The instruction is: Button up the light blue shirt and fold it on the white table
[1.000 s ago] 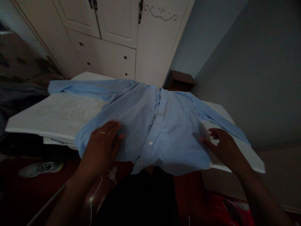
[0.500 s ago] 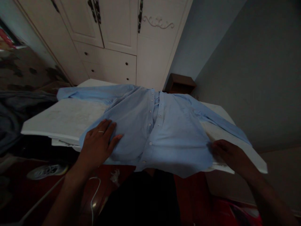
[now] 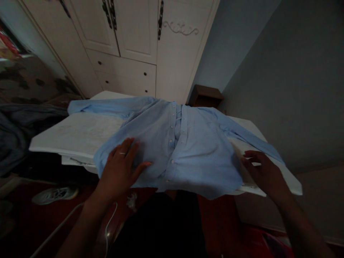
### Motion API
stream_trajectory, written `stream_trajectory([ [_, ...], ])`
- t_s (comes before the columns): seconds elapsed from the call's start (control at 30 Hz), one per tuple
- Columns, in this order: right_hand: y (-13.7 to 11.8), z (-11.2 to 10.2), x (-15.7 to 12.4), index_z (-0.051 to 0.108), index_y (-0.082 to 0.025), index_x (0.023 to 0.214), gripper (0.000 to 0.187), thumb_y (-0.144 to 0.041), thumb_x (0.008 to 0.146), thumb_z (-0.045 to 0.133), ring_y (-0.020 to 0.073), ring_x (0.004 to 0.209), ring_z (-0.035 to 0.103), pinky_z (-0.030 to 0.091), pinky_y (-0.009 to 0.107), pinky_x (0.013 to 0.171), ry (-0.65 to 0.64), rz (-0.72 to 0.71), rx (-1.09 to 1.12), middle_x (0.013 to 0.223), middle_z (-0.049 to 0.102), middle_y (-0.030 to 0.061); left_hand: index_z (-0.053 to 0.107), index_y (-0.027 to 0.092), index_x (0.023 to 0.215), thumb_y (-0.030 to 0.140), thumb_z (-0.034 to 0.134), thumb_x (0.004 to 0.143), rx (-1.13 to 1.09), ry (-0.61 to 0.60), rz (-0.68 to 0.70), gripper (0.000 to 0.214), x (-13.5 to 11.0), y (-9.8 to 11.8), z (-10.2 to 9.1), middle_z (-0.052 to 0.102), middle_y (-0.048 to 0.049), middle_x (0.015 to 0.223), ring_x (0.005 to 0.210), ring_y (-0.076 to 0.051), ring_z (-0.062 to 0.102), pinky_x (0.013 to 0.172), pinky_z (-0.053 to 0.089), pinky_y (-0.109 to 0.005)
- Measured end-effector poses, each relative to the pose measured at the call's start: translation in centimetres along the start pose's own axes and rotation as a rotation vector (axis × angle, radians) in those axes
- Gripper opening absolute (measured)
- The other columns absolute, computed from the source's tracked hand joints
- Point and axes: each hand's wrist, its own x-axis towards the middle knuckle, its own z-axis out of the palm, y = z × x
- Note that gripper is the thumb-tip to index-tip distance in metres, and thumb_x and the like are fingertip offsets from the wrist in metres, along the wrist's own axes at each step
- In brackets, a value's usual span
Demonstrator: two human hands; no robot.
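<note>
A light blue button-up shirt (image 3: 204, 154) lies face up across a white board (image 3: 72, 132), its sleeves spread to both sides and its hem hanging over the near edge. Most of the front is unfastened at the top; a strip of white buttons runs down the middle. My left hand (image 3: 122, 166), with a ring on one finger, is open over the shirt's lower left front, fingers spread. Just off the shirt's right side edge is my right hand (image 3: 259, 170), its fingers loosely curled and apart, with nothing visible between them.
A white wardrobe (image 3: 129, 75) with dark handles stands behind the board. A small brown box-like shelf (image 3: 206, 95) sits by the grey wall. Dark cloth (image 3: 16, 129) is heaped at the left. A shoe (image 3: 55, 195) and a white cord (image 3: 107, 229) lie on the red floor.
My left hand has moved right over the shirt front. My right hand has come off the shirt's side edge, rising slightly with its fingers loosening.
</note>
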Motion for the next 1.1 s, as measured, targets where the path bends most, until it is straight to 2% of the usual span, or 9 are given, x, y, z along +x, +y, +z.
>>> stream_trajectory([
  [0.13, -3.1, 0.9, -1.0, 0.062, -0.020, 0.103, 0.028, -0.042, 0.089, 0.052, 0.0251, 0.090, 0.064, 0.055, 0.041, 0.075, 0.021, -0.376, -0.018, 0.109, 0.063, 0.0124, 0.062, 0.018, 0.113, 0.043, 0.058, 0.089, -0.254, 0.158, 0.051, 0.035, -2.1, 4.5, 0.5, 0.063, -0.0141, 0.117, 0.108, -0.027, 0.059, 0.090, 0.051, -0.043],
  [0.27, -7.2, 2.8, -0.7, 0.062, -0.024, 0.109, 0.021, -0.028, 0.094, 0.048, 0.0253, 0.112, 0.058, 0.049, 0.045, 0.095, -0.093, -0.721, 0.028, 0.117, 0.062, 0.0094, 0.063, 0.020, 0.083, 0.035, 0.058, 0.088, -0.510, 0.099, -0.191, 0.017, -5.0, 7.7, 1.8, 0.066, -0.0048, 0.080, 0.076, -0.018, 0.063, 0.070, 0.053, -0.031],
  [0.37, -10.2, 4.8, 0.7, 0.059, -0.024, 0.118, 0.028, -0.021, 0.096, 0.042, 0.0226, 0.118, 0.054, 0.046, 0.044, 0.100, -0.223, -0.876, 0.081, 0.126, 0.059, 0.0088, 0.064, 0.021, 0.096, 0.041, 0.058, 0.087, -0.651, -0.076, -0.457, 0.023, -6.7, 8.4, 3.6, 0.069, -0.0050, 0.090, 0.080, -0.019, 0.066, 0.073, 0.053, -0.033],
  [0.43, -11.9, 6.5, 2.0, 0.057, -0.023, 0.122, 0.031, -0.018, 0.097, 0.040, 0.0212, 0.122, 0.051, 0.043, 0.043, 0.102, -0.272, -0.962, 0.116, 0.129, 0.057, 0.0094, 0.061, 0.021, 0.110, 0.043, 0.061, 0.083, -0.715, -0.107, -0.567, 0.035, -7.4, 8.4, 5.0, 0.069, -0.0071, 0.103, 0.090, -0.022, 0.066, 0.080, 0.052, -0.036],
  [0.57, -14.7, 9.5, 4.2, 0.065, -0.023, 0.110, 0.023, -0.024, 0.097, 0.046, 0.0213, 0.115, 0.054, 0.037, 0.043, 0.100, -0.433, -1.131, 0.088, 0.119, 0.064, 0.0062, 0.066, 0.020, 0.104, 0.044, 0.060, 0.084, -0.878, -0.096, -0.573, 0.032, -7.5, 8.5, 7.3, 0.068, -0.0073, 0.098, 0.089, -0.020, 0.064, 0.077, 0.050, -0.033],
  [0.67, -16.0, 11.0, 4.8, 0.069, -0.022, 0.092, 0.019, -0.025, 0.096, 0.050, 0.0199, 0.099, 0.057, 0.034, 0.041, 0.094, -0.594, -1.200, 0.023, 0.096, 0.070, 0.0027, 0.068, 0.019, 0.074, 0.042, 0.056, 0.087, -0.981, -0.165, -0.446, 0.029, -7.4, 8.4, 7.7, 0.063, -0.0049, 0.078, 0.076, -0.017, 0.060, 0.072, 0.047, -0.029],
  [0.77, -16.4, 12.2, 4.6, 0.068, -0.020, 0.085, 0.022, -0.025, 0.096, 0.050, 0.0187, 0.091, 0.055, 0.034, 0.037, 0.087, -0.645, -1.218, 0.012, 0.085, 0.069, 0.0022, 0.065, 0.018, 0.069, 0.042, 0.055, 0.087, -1.103, -0.231, -0.393, 0.032, -8.4, 7.9, 7.1, 0.061, -0.0043, 0.078, 0.076, -0.016, 0.057, 0.072, 0.045, -0.027],
  [0.93, -15.8, 14.5, 4.7, 0.067, -0.019, 0.087, 0.028, -0.031, 0.099, 0.045, 0.0174, 0.086, 0.054, 0.038, 0.034, 0.085, -0.542, -1.200, 0.145, 0.084, 0.066, 0.0042, 0.056, 0.018, 0.067, 0.053, 0.052, 0.086, -1.159, -0.333, -0.624, 0.040, -11.1, 7.4, 6.2, 0.052, -0.0003, 0.068, 0.066, -0.014, 0.048, 0.062, 0.042, -0.023],
  [1.1, -15.0, 14.9, 5.1, 0.067, -0.019, 0.092, 0.030, -0.036, 0.099, 0.044, 0.0184, 0.088, 0.056, 0.042, 0.035, 0.085, -0.349, -1.183, 0.231, 0.087, 0.066, 0.0060, 0.059, 0.018, 0.069, 0.058, 0.056, 0.082, -1.236, -0.390, -0.659, 0.042, -10.6, 8.4, 4.9, 0.056, -0.0009, 0.069, 0.068, -0.015, 0.051, 0.063, 0.044, -0.024],
])
